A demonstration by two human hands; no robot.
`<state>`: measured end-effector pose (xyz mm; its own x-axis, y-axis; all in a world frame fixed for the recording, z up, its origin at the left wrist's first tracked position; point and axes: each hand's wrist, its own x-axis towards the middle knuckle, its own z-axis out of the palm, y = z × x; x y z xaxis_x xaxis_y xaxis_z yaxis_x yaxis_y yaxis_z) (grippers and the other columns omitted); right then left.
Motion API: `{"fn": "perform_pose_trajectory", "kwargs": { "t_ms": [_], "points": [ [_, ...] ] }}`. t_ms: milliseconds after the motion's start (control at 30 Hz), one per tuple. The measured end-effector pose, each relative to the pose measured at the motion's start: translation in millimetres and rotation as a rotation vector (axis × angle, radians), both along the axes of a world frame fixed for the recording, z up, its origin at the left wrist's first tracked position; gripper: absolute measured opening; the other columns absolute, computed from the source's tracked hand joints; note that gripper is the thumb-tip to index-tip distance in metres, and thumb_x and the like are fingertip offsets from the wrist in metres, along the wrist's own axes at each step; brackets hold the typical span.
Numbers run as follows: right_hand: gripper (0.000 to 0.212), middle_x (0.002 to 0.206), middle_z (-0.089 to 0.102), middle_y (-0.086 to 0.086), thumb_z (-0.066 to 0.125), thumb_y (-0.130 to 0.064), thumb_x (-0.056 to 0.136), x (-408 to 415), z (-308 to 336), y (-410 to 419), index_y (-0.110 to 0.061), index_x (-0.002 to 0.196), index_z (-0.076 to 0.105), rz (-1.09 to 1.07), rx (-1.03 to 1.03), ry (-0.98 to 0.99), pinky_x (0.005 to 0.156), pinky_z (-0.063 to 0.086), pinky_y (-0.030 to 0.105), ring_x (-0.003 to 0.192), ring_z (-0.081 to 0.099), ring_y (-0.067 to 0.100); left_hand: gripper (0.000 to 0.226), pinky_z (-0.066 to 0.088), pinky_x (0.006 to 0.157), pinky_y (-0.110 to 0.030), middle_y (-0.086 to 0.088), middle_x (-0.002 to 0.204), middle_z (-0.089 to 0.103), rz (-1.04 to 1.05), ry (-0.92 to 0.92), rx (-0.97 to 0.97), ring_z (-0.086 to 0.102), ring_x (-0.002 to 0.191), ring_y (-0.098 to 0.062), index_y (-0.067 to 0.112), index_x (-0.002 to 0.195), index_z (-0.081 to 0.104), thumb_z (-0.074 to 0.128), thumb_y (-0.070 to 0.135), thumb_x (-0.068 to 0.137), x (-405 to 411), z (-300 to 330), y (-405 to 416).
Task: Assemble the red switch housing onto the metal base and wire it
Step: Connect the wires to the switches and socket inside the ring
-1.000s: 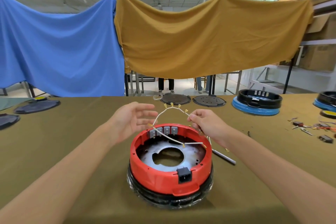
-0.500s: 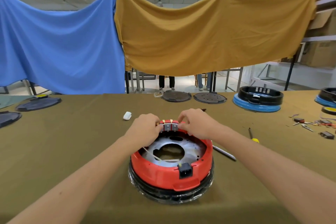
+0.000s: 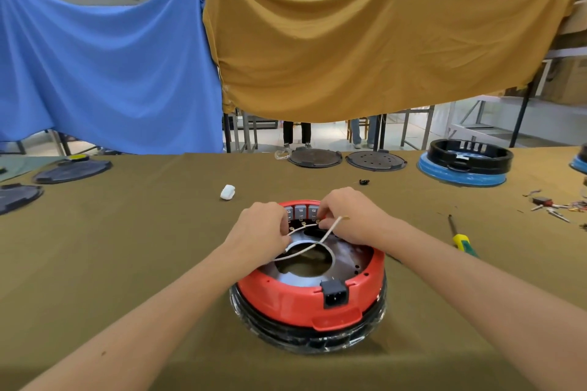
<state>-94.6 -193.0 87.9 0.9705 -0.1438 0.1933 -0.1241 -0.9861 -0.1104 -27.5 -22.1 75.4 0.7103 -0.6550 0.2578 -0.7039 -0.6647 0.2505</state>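
A small white part point(image 3: 227, 192) is seen lying on the counter point(image 3: 127, 247), left of the work. The left hand point(image 3: 259, 232) is held over the far left rim of the red switch housing point(image 3: 305, 301), its fingers curled and pinching the white wire point(image 3: 313, 243). The housing is seated on the metal base point(image 3: 346, 260) at the counter's centre. The right hand point(image 3: 351, 216) is curled at the grey switches point(image 3: 300, 211), pinching the same wire. A yellow-handled screwdriver point(image 3: 460, 240) is laid well to the right.
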Motion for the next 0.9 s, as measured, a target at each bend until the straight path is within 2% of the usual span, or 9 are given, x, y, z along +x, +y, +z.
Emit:
{"fn": "perform_pose_trajectory", "kwargs": {
  "t_ms": [100,233,333,433,500,567,633,733,900],
  "points": [
    [0.019,0.098,0.073,0.009,0.062,-0.026,0.093,2.1,-7.7,0.0,-0.017,0.1,0.076,-0.044,-0.043,-0.036,0.087,0.054,0.042,0.098,0.063,0.027,0.017,0.055,0.081,-0.036,0.001,0.088,0.072,-0.02,-0.012,0.044,0.067,0.089,-0.021,0.025,0.072,0.058,0.069,0.021,0.085,3.2,-0.5,-1.6],
    [0.021,0.099,0.07,0.004,0.06,-0.033,0.096,4.6,-14.1,-2.5,-0.021,0.102,0.076,-0.036,-0.042,-0.068,0.09,0.045,0.041,0.108,0.046,0.022,0.015,0.048,0.069,-0.032,0.002,0.091,0.069,-0.078,-0.116,0.168,0.064,0.09,-0.023,0.026,0.078,0.054,0.066,0.026,0.087,6.9,2.8,-2.3],
    [0.016,0.099,0.071,-0.001,0.063,-0.033,0.094,6.5,-9.2,-6.6,-0.025,0.096,0.077,-0.021,0.021,-0.048,0.094,0.042,0.041,0.111,0.044,0.023,0.01,0.051,0.076,-0.035,0.011,0.078,0.058,-0.178,-0.123,0.131,0.058,0.087,-0.018,0.026,0.08,0.058,0.067,0.024,0.082,16.4,7.0,-2.2],
    [0.014,0.091,0.071,-0.01,0.065,-0.033,0.092,7.5,-7.9,-12.3,-0.027,0.094,0.078,0.008,0.081,-0.074,0.096,0.037,0.041,0.108,0.04,0.021,0.025,0.044,0.086,-0.037,0.005,0.101,0.045,-0.247,-0.212,0.108,0.038,0.098,-0.016,0.024,0.102,0.061,0.071,0.034,0.081,28.7,4.4,-8.9],
    [0.015,0.079,0.061,-0.017,0.065,-0.035,0.093,7.0,-12.2,-12.5,-0.027,0.094,0.077,0.026,0.056,-0.078,0.087,0.031,0.037,0.101,0.033,0.016,0.037,0.041,0.089,-0.038,0.001,0.117,0.039,-0.289,-0.197,0.064,0.036,0.107,-0.017,0.025,0.111,0.058,0.073,0.038,0.08,36.4,0.3,-16.7],
    [0.014,0.073,0.053,-0.019,0.064,-0.036,0.092,6.9,-16.8,-11.9,-0.029,0.093,0.076,0.051,0.02,-0.081,0.081,0.026,0.034,0.095,0.029,0.013,0.037,0.041,0.096,-0.037,0.001,0.123,0.037,-0.34,-0.068,-0.005,0.037,0.114,-0.018,0.024,0.109,0.058,0.077,0.036,0.079,40.7,-2.5,-22.3],
    [0.013,0.075,0.056,-0.016,0.064,-0.036,0.092,8.3,-19.3,-12.6,-0.031,0.091,0.076,0.07,-0.001,-0.071,0.08,0.024,0.034,0.093,0.029,0.012,0.028,0.042,0.098,-0.034,0.001,0.124,0.038,-0.377,0.013,-0.013,0.042,0.115,-0.018,0.022,0.1,0.062,0.08,0.031,0.079,44.8,-5.5,-25.7],
    [0.012,0.074,0.056,-0.015,0.065,-0.037,0.091,12.1,-20.6,-14.6,-0.033,0.089,0.075,0.065,-0.045,-0.071,0.079,0.024,0.033,0.093,0.028,0.012,0.009,0.043,0.096,-0.031,0.001,0.12,0.045,-0.382,-0.03,-0.001,0.05,0.11,-0.017,0.023,0.086,0.069,0.077,0.022,0.082,47.7,-8.1,-28.2],
    [0.012,0.072,0.053,-0.017,0.068,-0.04,0.089,14.2,-22.8,-16.1,-0.031,0.093,0.075,0.061,-0.046,-0.097,0.078,0.024,0.033,0.093,0.03,0.013,0.004,0.044,0.095,-0.033,0.004,0.112,0.046,-0.355,-0.039,-0.022,0.049,0.1,-0.009,0.021,0.083,0.071,0.072,0.017,0.082,50.6,-5.7,-29.6]
  ]
}}
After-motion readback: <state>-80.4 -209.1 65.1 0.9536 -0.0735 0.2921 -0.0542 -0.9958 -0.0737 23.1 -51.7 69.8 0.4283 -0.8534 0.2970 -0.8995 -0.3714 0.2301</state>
